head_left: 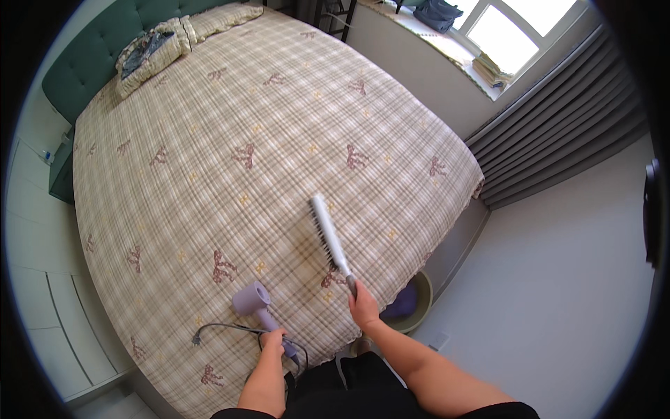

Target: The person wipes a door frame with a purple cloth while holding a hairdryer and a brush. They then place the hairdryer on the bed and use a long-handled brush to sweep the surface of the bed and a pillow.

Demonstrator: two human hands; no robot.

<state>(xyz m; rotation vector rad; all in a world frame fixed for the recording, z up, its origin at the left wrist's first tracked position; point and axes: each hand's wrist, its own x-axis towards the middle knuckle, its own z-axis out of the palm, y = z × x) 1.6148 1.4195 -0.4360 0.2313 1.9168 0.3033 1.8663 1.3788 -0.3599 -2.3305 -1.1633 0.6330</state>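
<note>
A bed brush (329,234) with a long white back, dark bristles and a grey handle is in my right hand (363,305). Its fingers wrap round the handle, and the bristles face left above the plaid bedspread. My left hand (273,340) is closed at the lower part of a lilac hair dryer (251,299), near the bed's front edge. The dryer's round head points up and left. Its dark power cord (230,325) loops beside my left hand, with the plug (196,340) lying on the bedspread. Whether my fingers also hold some cord cannot be seen.
The bed with its plaid bedspread (293,119) fills the middle. Pillows (155,56) lie by the green headboard (77,77). A round green tub (423,307) with something purple inside stands right of the bed. Grey curtains (558,126) hang by the window; white cabinets (42,230) line the left.
</note>
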